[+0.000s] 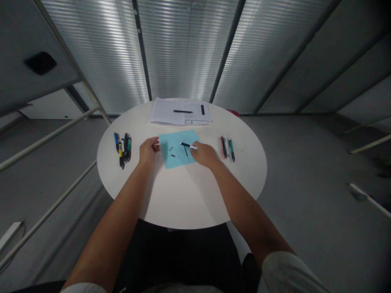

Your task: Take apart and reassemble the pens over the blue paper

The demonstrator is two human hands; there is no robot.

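Observation:
A light blue sheet (pixel 174 160) lies on the round white table (pixel 183 195). My right hand (pixel 204 154) is closed on a black and white pen (pixel 187 145), held above the sheet's right part. On the sheet lie a thin dark piece (pixel 185 151), a short greenish piece (pixel 171 149) and a tiny dark piece (pixel 173 155). My left hand (pixel 149 149) rests beside the sheet's left edge, its fingers curled loosely and apart, with nothing visible in them.
Several pens and markers (pixel 121 154) lie at the left, and several more pens (pixel 224 147) at the right. Behind the sheet, a stack of papers (pixel 166 112) bears a dark pen (pixel 182 111). Metal rails (pixel 51 129) stand left of the table.

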